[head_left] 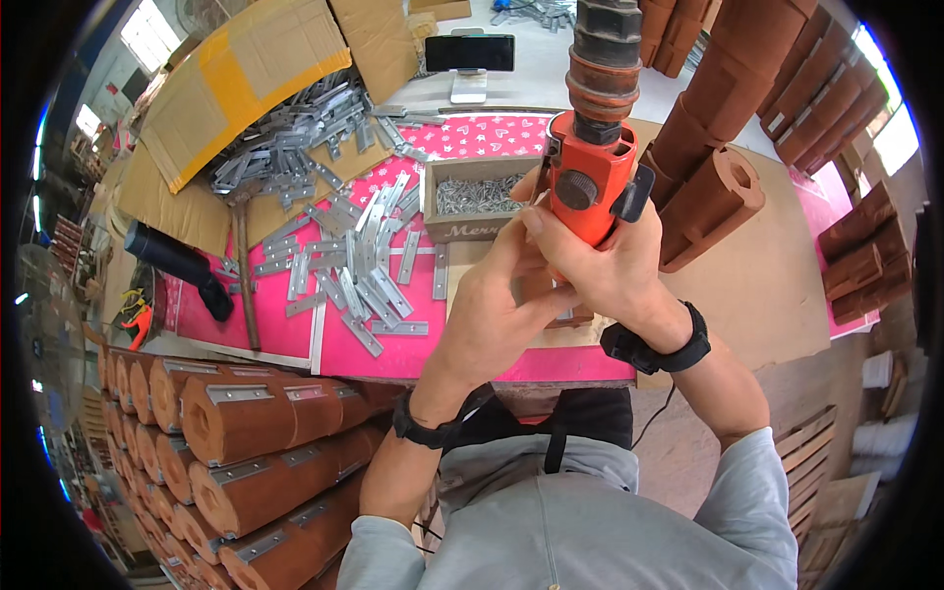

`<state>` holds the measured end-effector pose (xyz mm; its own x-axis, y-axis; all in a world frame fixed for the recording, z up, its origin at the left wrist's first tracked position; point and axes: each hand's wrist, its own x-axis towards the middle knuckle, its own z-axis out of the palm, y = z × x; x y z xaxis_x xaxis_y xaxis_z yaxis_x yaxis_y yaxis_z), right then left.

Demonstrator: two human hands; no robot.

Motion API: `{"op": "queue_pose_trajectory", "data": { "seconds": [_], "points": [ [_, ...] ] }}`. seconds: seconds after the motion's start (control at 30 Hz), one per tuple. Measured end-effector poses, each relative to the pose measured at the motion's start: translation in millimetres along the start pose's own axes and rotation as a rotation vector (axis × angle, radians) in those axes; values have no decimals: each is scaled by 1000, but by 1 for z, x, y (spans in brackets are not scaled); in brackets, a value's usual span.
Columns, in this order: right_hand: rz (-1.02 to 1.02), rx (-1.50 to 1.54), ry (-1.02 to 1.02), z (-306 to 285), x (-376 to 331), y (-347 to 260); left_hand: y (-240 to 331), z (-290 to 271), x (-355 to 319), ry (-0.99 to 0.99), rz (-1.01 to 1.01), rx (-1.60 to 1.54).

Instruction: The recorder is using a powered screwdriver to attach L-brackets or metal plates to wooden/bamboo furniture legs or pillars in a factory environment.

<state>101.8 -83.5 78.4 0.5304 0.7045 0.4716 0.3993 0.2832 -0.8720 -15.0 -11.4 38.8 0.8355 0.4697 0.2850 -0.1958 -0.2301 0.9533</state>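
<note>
My right hand (pixel 615 265) is wrapped round the lower part of an orange power drill (pixel 596 162) with a dark round knob on its front. A ribbed black and brown piece (pixel 605 49) rises from its top. My left hand (pixel 492 305) is closed just beside it, with the fingers bent in toward the drill's lower end. Whatever the left fingers pinch is hidden. Beneath both hands, part of a brown wooden piece (pixel 575 317) shows on the table. A wooden box of small screws (pixel 433 202) stands close to my left fingers.
Loose metal hinges (pixel 369 265) lie across the pink tabletop, and more spill from a cardboard box (pixel 256 84). A hammer (pixel 244 275) rests at the left. Brown wooden cylinders (pixel 246 418) are stacked at lower left; others (pixel 713 206) stand at right. A phone (pixel 470 53) sits at the back.
</note>
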Motion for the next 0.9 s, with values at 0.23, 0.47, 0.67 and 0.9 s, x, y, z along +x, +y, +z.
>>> {"op": "queue_pose_trajectory", "data": {
  "seconds": [0.23,0.47,0.67,0.9],
  "points": [
    [-15,-29,-33,-2,-4,-2,0,1,-1,-3,-47,-33],
    [-121,-88,-156,3,-5,6,5,5,-10,108,-73,-114],
    [-133,-170,-71,2,-11,7,0,3,-10,135,-38,160],
    [-116,-117,6,3,-17,-4,-4,5,-11,96,164,200]
  ]
}}
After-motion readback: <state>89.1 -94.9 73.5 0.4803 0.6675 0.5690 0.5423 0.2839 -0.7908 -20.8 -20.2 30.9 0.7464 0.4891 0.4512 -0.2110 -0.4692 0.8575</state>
